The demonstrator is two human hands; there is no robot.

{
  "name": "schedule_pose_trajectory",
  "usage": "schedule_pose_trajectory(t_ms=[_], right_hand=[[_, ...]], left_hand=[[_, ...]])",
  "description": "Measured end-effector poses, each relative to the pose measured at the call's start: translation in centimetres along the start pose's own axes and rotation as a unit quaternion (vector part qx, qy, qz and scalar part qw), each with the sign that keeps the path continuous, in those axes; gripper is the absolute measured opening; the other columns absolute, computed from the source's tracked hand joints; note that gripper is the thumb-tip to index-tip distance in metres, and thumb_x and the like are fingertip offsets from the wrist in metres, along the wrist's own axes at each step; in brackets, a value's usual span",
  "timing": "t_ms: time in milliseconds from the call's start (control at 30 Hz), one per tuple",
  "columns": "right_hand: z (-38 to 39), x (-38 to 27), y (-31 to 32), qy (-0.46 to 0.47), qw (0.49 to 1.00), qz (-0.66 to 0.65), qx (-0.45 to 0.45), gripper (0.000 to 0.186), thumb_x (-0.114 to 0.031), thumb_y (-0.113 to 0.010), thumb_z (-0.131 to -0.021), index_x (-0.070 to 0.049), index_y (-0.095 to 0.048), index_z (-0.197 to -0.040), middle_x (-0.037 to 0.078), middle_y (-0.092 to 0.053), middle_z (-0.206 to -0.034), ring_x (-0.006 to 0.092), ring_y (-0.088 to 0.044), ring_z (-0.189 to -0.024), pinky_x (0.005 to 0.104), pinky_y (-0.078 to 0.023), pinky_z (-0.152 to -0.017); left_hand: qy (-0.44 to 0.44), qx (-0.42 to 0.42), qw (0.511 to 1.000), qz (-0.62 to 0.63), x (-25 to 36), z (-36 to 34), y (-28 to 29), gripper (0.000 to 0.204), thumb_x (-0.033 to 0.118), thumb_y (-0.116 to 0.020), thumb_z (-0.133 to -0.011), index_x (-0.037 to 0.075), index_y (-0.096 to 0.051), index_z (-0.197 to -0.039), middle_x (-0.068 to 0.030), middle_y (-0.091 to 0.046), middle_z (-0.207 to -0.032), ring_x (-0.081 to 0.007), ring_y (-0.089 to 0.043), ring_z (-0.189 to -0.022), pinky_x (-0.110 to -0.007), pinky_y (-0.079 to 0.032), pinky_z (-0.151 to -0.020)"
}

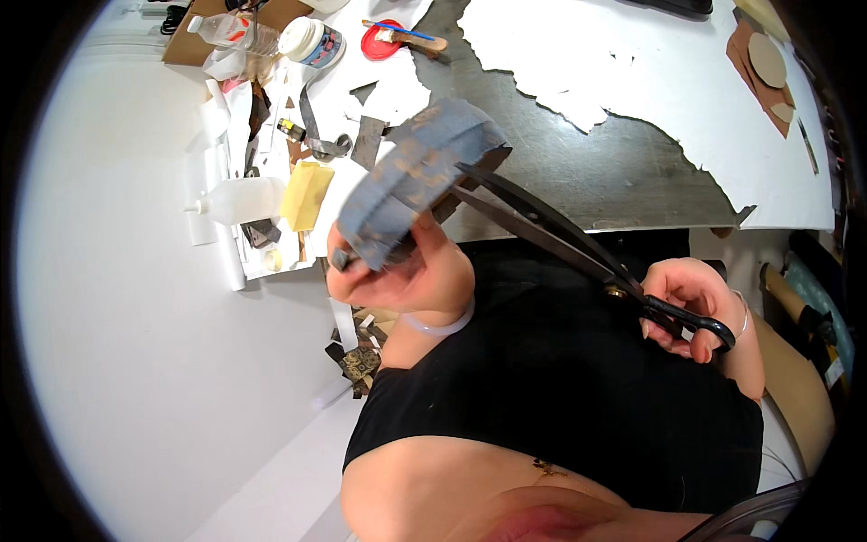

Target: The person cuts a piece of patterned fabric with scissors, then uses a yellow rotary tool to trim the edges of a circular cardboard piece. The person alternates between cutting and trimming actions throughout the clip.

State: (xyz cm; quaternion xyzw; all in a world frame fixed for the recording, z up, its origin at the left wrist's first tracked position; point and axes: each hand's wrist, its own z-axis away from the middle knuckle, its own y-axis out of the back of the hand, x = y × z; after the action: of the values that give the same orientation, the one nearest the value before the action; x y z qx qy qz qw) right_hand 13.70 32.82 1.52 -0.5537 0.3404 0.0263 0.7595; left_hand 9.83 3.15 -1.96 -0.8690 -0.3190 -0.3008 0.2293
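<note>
My left hand (400, 269) grips a curved strip of mottled blue-grey material (418, 163) with tan patches and a dark layer along its right edge, held up near the table's front edge. My right hand (691, 312) holds large black scissors (569, 239) by the handles. Their long blades point up-left, slightly parted, with the tips at the right edge of the blue-grey strip; I cannot tell if they touch it.
The grey work table (506, 108) bears torn white sheets (632, 54), tan cut pieces (759, 81), a white jar (307, 43), a red lid (379, 41), plastic bottles (239, 200), a yellow block (305, 194) and scraps. Rolled materials (817, 316) stand at the right.
</note>
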Motion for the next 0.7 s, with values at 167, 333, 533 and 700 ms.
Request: schedule_pose_trajectory(t_ms=[167, 333, 533, 700], right_hand=[[0.1, 0.2, -0.1, -0.009, 1.000, -0.024, 0.006, 0.065, -0.025, -0.095, -0.070, 0.006, -0.057, -0.111, 0.005, -0.061, -0.085, 0.0058, -0.056, -0.068, 0.0177, -0.045, -0.054], [0.1, 0.3, 0.2, -0.018, 1.000, -0.022, 0.003, 0.065, -0.025, -0.096, -0.069, 0.006, -0.057, -0.110, 0.006, -0.062, -0.086, 0.0060, -0.057, -0.068, 0.0177, -0.046, -0.055], [1.8, -1.5, 0.7, 0.061, 0.958, 0.223, 0.170, 0.060, -0.027, -0.098, -0.065, 0.000, -0.060, -0.103, 0.002, -0.063, -0.082, 0.0053, -0.058, -0.064, 0.0163, -0.043, -0.055], [1.9, -3.1, 0.8, 0.097, 0.867, 0.331, 0.359, 0.058, -0.045, -0.086, -0.078, -0.001, -0.057, -0.103, -0.001, -0.055, -0.073, 0.0028, -0.047, -0.048, 0.0168, -0.033, -0.043]], left_hand=[[-0.120, -0.009, 0.989, 0.089, -0.4, -1.0, -0.9, 0.049, -0.009, -0.074, -0.082, 0.002, -0.039, -0.114, -0.0281, -0.061, -0.107, -0.0444, -0.071, -0.093, -0.052, -0.061, -0.084], [-0.089, -0.019, 0.974, 0.207, -0.5, -1.2, -1.2, 0.050, -0.012, -0.070, -0.084, 0.000, -0.040, -0.123, -0.0291, -0.059, -0.113, -0.0455, -0.067, -0.100, -0.054, -0.057, -0.090], [0.096, -0.029, 0.995, 0.021, -0.3, -2.2, 1.0, 0.055, -0.011, -0.071, -0.086, 0.008, -0.036, -0.125, -0.0144, -0.045, -0.133, -0.0239, -0.056, -0.113, -0.038, -0.045, -0.104], [0.282, -0.049, 0.953, 0.101, -0.8, -3.3, 1.2, 0.049, -0.012, -0.067, -0.089, 0.009, -0.039, -0.124, -0.0097, -0.050, -0.126, -0.0182, -0.057, -0.112, -0.032, -0.048, -0.095]])
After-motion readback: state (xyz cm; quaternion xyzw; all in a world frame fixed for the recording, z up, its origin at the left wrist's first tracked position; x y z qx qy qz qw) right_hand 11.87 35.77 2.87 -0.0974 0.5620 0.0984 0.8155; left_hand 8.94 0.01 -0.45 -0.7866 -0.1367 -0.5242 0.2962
